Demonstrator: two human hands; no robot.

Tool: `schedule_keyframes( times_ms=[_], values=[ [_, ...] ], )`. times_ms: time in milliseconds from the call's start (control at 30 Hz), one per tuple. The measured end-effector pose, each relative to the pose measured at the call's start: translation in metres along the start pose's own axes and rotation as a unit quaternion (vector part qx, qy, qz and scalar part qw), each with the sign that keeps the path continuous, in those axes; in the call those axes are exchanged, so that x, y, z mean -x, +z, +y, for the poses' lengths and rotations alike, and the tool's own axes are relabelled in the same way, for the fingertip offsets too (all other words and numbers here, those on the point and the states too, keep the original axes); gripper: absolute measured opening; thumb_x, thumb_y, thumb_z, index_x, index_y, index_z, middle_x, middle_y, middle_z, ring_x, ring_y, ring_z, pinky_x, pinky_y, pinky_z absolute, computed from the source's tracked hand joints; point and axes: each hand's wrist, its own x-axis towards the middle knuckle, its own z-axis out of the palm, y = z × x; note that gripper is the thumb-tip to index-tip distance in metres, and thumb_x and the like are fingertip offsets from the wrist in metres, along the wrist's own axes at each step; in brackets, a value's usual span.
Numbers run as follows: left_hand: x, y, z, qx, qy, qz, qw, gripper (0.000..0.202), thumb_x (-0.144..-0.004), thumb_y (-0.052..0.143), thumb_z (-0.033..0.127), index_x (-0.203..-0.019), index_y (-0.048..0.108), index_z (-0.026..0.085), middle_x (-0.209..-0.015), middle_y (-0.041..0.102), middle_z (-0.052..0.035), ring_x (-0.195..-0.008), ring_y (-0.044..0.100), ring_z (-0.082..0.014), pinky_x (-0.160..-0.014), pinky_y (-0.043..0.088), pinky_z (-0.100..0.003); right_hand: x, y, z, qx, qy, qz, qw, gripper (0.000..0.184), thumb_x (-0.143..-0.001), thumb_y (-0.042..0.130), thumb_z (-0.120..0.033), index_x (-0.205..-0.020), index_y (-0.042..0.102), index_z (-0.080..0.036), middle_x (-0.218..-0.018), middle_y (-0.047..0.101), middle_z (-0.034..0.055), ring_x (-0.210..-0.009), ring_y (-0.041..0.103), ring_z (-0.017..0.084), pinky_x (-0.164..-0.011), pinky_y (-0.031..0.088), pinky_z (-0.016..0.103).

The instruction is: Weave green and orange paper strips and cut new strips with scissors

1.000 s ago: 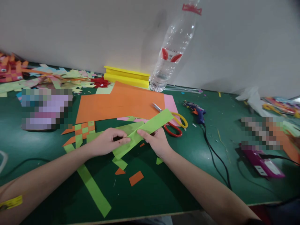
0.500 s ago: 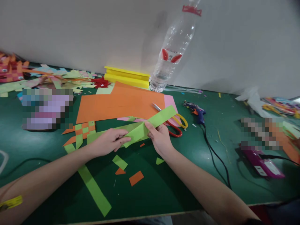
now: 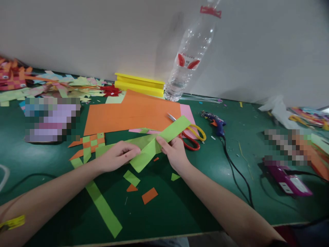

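Observation:
Both hands grip green paper strips (image 3: 146, 156) that cross at a slant above the table. My left hand (image 3: 119, 156) is closed with thumb and fingers pinching the strips near their lower left part. My right hand (image 3: 173, 151) pinches them near the crossing, its thumb on top. The upper end of one strip passes in front of the scissors (image 3: 191, 141), which have one red and one yellow handle loop. Left of my hands lies a woven orange and green paper piece (image 3: 94, 141). Another green strip (image 3: 104, 209) stretches along the table below my left forearm.
Orange paper sheets (image 3: 133, 113) lie behind my hands, before a folded yellow paper (image 3: 138, 84) and a leaning water bottle (image 3: 190, 58). To the right are a blue glue gun (image 3: 217, 124) with its cord and a purple power strip (image 3: 288, 178). Paper scraps (image 3: 149, 196) are scattered in front.
The upper strip has shifted slightly left and down, and its lower end now sticks out more in front. My left fingers have curled in, and my right hand has moved slightly left.

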Motion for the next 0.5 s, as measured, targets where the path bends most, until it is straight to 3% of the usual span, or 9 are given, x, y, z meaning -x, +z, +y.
schedule_keyframes(
  times_ms=[67, 200, 333, 500],
  values=[
    [-0.001, -0.001, 0.0, -0.026, 0.019, 0.003, 0.999, 0.043, -0.091, 0.034, 0.042, -0.055, 0.033, 0.018, -0.055, 0.029, 0.0041, -0.049, 0.031, -0.0091, -0.048, 0.026, -0.023, 0.005, 0.001, -0.006, 0.053, -0.018, -0.023, 0.998, 0.031, -0.073, 0.065, -0.044, -0.062, 0.058, -0.016, -0.049, 0.046, -0.0034, -0.044, 0.037, 0.007, -0.041, 0.03, 0.022],
    [-0.002, 0.0, 0.0, -0.038, 0.011, -0.012, 0.999, 0.034, -0.089, 0.043, 0.041, -0.067, 0.051, 0.016, -0.059, 0.045, 0.002, -0.054, 0.041, -0.0102, -0.052, 0.032, -0.021, 0.014, 0.006, -0.012, 0.086, -0.032, -0.068, 0.993, 0.023, -0.074, 0.064, -0.037, -0.071, 0.066, -0.015, -0.068, 0.066, 0.005, -0.06, 0.058, 0.015, -0.054, 0.047, 0.027],
    [-0.002, 0.002, -0.001, -0.043, 0.016, -0.015, 0.999, 0.03, -0.089, 0.046, 0.038, -0.069, 0.053, 0.016, -0.061, 0.047, 0.0025, -0.056, 0.042, -0.01, -0.054, 0.034, -0.02, 0.019, 0.01, -0.01, 0.058, -0.036, -0.103, 0.992, 0.018, -0.074, 0.066, -0.033, -0.079, 0.069, -0.016, -0.077, 0.071, 0.006, -0.069, 0.064, 0.018, -0.061, 0.052, 0.03],
    [-0.003, 0.003, -0.001, -0.053, 0.012, -0.004, 0.999, 0.031, -0.09, 0.043, 0.034, -0.064, 0.047, 0.017, -0.057, 0.041, 0.0042, -0.053, 0.039, -0.0091, -0.053, 0.032, -0.02, 0.019, 0.011, -0.008, 0.063, -0.038, -0.094, 0.993, 0.018, -0.075, 0.065, -0.033, -0.079, 0.07, -0.016, -0.077, 0.071, 0.0055, -0.069, 0.065, 0.018, -0.06, 0.052, 0.029]
  ],
)
